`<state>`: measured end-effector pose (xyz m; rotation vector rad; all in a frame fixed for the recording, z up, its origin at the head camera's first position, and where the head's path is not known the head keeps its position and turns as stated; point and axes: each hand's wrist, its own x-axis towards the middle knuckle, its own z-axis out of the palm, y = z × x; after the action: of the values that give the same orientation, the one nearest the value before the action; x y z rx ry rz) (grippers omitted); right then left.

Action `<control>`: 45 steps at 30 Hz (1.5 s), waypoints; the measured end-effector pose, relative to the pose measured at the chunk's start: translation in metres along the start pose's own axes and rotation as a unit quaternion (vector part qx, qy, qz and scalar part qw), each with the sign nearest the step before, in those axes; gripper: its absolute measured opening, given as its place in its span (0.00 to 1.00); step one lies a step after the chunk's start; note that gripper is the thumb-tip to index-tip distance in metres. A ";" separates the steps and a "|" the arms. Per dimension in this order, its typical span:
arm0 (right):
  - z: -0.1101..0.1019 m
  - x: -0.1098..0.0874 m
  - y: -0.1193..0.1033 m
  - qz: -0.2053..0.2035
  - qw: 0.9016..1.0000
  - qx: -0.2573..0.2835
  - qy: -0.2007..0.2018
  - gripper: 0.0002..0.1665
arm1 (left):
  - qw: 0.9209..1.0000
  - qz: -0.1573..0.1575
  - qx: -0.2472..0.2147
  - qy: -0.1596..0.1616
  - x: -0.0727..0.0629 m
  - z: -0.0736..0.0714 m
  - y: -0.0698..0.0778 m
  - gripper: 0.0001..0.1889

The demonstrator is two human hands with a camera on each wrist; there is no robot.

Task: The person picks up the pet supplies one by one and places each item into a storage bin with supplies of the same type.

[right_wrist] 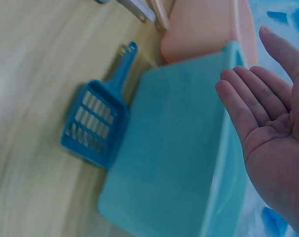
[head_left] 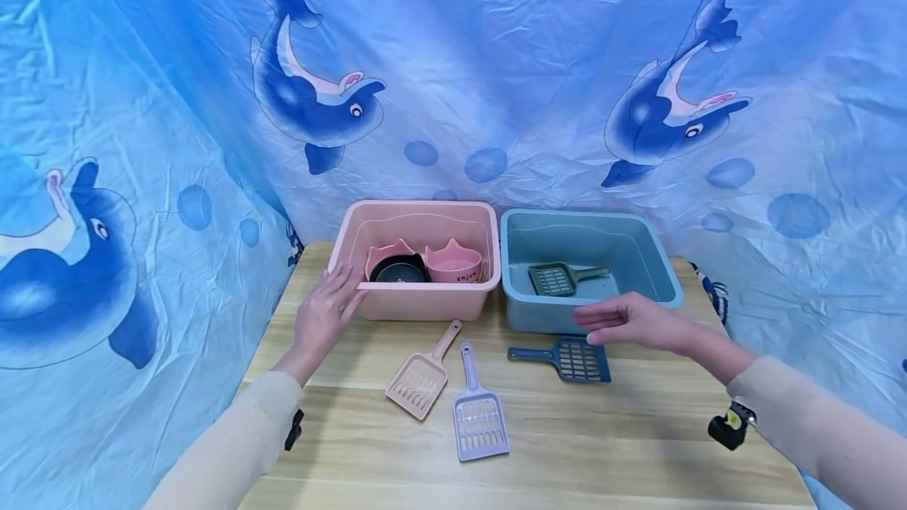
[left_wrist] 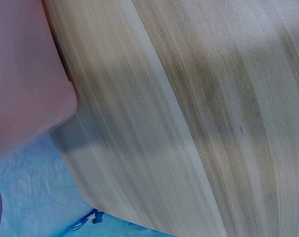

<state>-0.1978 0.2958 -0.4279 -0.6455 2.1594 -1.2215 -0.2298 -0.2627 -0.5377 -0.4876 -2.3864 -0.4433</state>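
Observation:
My left hand (head_left: 327,312) rests with its fingers on the near left corner of the pink bin (head_left: 418,304). Inside that bin sit a black cat-eared bowl (head_left: 398,269) and two pink ones, the right pink bowl (head_left: 453,263) bearing lettering. Over the front rim of the blue bin (head_left: 546,316), my right hand (head_left: 631,321) is held with straight fingers and nothing in it; its palm shows in the right wrist view. A dark green litter scoop (head_left: 556,280) lies in the blue bin. Just below the right hand, a blue litter scoop (right_wrist: 97,121) lies on the table.
A beige litter scoop (head_left: 420,384) and a lavender litter scoop (head_left: 480,423) lie on the wooden table (head_left: 581,455) in front of the bins. Behind both bins hangs a blue curtain (head_left: 453,85) printed with dolphins.

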 end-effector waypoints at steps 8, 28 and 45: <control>0.022 0.019 0.017 0.037 0.999 0.029 -0.010 0.35 | 1.000 -0.003 0.001 -0.004 0.000 0.001 0.001 0.30; 0.045 0.041 0.060 0.065 0.997 0.035 0.016 0.35 | 1.000 -0.007 0.006 0.000 0.001 0.001 0.003 0.26; 0.061 0.068 0.077 0.062 0.998 0.008 0.019 0.37 | 1.000 -0.006 -0.001 0.007 0.002 0.001 0.001 0.30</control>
<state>-0.2155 0.2510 -0.5370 -0.4780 2.1847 -1.1929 -0.2319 -0.2610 -0.5372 -0.4703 -2.3768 -0.4528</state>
